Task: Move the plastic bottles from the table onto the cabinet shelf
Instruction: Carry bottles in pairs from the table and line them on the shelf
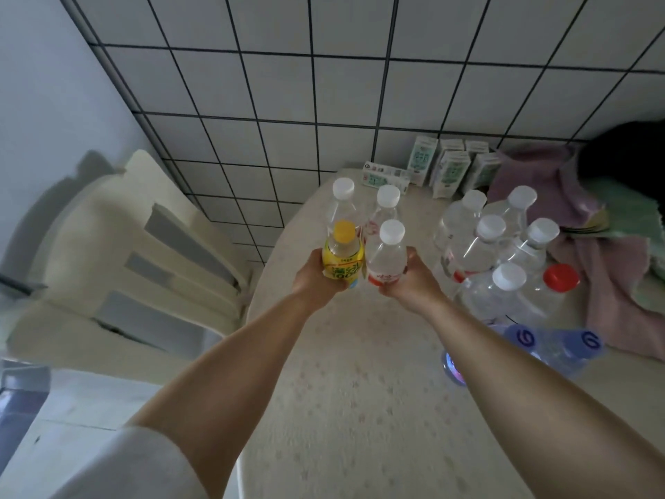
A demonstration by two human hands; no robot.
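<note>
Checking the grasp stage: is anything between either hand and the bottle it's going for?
No. The left hand already holds the yellow-capped, yellow-labelled plastic bottle, and the right hand holds the white-capped clear plastic bottle with a red label. The cabinet shelf is out of view, so that path cannot be judged.

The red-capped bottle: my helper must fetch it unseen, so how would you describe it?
Start at the round table by the tiled wall and find the cluster of clear bottles on its right side. At that cluster's near right edge, against the pink cloth, stands the red-capped bottle. Every neighbour's cap is white.
</note>
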